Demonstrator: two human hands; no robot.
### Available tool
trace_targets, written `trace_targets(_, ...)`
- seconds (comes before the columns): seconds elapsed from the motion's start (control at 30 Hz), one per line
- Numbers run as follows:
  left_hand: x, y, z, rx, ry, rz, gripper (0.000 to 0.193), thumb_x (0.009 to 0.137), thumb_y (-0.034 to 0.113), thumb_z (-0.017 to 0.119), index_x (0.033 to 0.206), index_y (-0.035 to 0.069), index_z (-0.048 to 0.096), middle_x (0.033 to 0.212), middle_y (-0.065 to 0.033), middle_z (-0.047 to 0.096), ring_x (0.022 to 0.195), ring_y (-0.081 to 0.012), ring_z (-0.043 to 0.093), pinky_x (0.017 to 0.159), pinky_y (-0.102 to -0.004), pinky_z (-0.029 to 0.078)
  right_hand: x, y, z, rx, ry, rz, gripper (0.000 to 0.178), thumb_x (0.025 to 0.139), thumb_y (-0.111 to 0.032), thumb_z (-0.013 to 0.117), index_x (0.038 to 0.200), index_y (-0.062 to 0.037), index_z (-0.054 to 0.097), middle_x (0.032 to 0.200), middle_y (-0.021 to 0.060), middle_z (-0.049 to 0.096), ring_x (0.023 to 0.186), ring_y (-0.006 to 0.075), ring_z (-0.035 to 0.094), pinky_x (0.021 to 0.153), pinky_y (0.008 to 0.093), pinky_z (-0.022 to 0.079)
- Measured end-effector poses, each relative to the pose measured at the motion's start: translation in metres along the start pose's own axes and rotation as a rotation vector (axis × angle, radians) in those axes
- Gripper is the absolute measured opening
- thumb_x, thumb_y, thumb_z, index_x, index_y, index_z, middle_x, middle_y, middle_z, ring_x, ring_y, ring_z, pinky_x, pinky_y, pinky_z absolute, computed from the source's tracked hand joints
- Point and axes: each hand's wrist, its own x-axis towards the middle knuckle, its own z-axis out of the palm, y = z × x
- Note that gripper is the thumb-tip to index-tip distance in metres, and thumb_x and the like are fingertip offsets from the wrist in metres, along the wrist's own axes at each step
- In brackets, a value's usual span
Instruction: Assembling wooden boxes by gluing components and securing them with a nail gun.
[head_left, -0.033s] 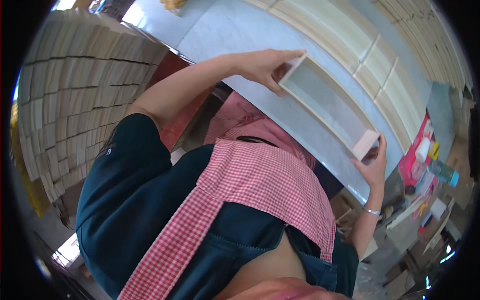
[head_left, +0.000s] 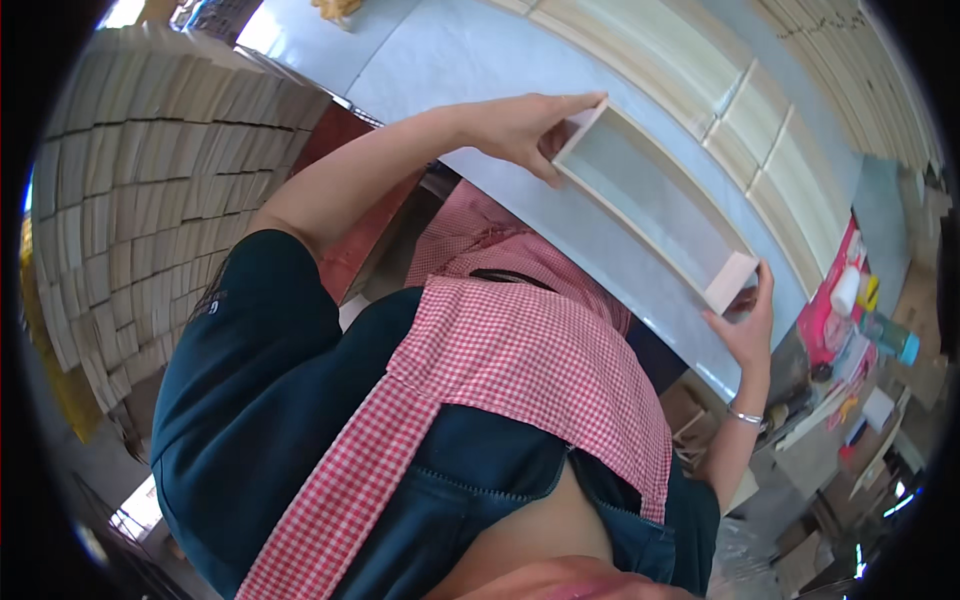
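A long, narrow rectangular wooden frame of pale boards is held slanting over the bluish-white tabletop. My left hand grips its far-left end, thumb below and fingers along the short board. At the near-right end, my right hand is closed around the other short board, its fingers partly hidden behind the wood. The tabletop's colour shows between the long sides; whether the frame has a bottom I cannot tell.
Beyond the frame lies a row of similar pale wooden frames. Stacked wooden strips rise at the left, with more strips at the far right. A blue-capped bottle and pink packaging sit among clutter on the right.
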Motion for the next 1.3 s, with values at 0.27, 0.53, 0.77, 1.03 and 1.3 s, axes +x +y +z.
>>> trace_targets(0.27,0.011,-0.002,-0.002,0.008,-0.054,-0.056,0.11,0.067,0.012,0.091,0.159,0.012,0.031,0.121,-0.0168,0.065,0.096,-0.0285,0.065,0.087,-0.036,0.058,-0.001,0.014,-0.007,-0.099,0.037,-0.163,0.112,0.052,-0.015,0.096,0.149,-0.008,0.041,0.127,0.0121,0.064,0.077,0.0208,0.059,0.073,0.0322,0.052)
trace_targets(0.53,0.012,-0.005,0.001,-0.037,-0.09,-0.099,0.113,0.066,0.016,0.093,0.16,0.017,0.03,0.134,-0.0153,0.062,0.112,-0.0309,0.062,0.103,-0.0435,0.052,-0.002,0.013,-0.005,-0.094,0.032,-0.17,0.119,0.046,-0.019,0.099,0.149,-0.0109,0.041,0.127,0.0108,0.066,0.077,0.02,0.059,0.073,0.0306,0.051)
trace_targets(0.77,0.011,-0.011,0.003,-0.05,-0.053,-0.106,0.115,0.064,0.013,0.094,0.16,0.012,0.03,0.135,-0.0155,0.062,0.114,-0.03,0.061,0.102,-0.0429,0.052,-0.001,0.012,-0.001,-0.115,0.057,-0.227,0.116,0.048,-0.02,0.099,0.149,-0.0109,0.041,0.121,0.0112,0.068,0.078,0.02,0.06,0.073,0.0313,0.051)
trace_targets(1.03,0.006,-0.009,0.005,0.111,-0.017,-0.123,0.114,0.062,0.015,0.095,0.156,0.003,0.032,0.133,-0.0175,0.059,0.101,-0.0268,0.061,0.09,-0.0382,0.058,-0.008,0.027,0.003,-0.211,0.126,-0.321,0.11,0.058,-0.025,0.094,0.15,-0.0017,0.038,0.131,0.0174,0.061,0.086,0.0277,0.065,0.074,0.0345,0.054)
trace_targets(1.3,0.003,0.008,0.012,0.045,0.002,-0.057,0.109,0.067,0.012,0.092,0.155,-0.001,0.029,0.107,-0.0182,0.066,0.08,-0.0264,0.065,0.076,-0.0308,0.056,-0.012,0.006,0.0,-0.067,0.045,-0.122,0.113,0.053,-0.009,0.09,0.151,-0.0023,0.034,0.123,0.0163,0.06,0.08,0.0246,0.059,0.071,0.0321,0.052)
